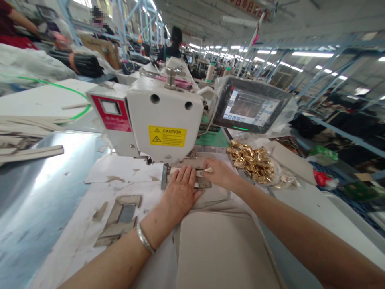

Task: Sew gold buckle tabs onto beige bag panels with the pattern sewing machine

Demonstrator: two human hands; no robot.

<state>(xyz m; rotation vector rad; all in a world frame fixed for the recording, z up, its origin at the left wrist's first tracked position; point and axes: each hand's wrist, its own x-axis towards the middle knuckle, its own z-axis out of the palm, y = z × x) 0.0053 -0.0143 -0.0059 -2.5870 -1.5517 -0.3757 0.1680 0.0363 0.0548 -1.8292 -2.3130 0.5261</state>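
My left hand (180,192) lies flat, fingers stretched out, pressing a beige piece of material (222,245) down at the metal clamp plate (164,176) under the white sewing machine (162,116). My right hand (218,172) is just to the right of it, fingers pinched on a small pale piece (207,170) at the clamp. A silver bracelet sits on my left wrist.
A heap of small gold metal fittings (254,162) in a clear bag lies to the right of the machine. A touch screen (251,109) wrapped in plastic stands behind it. Beige strips (30,152) lie at the left; a template cut-out (122,214) sits on the table. People work in the background.
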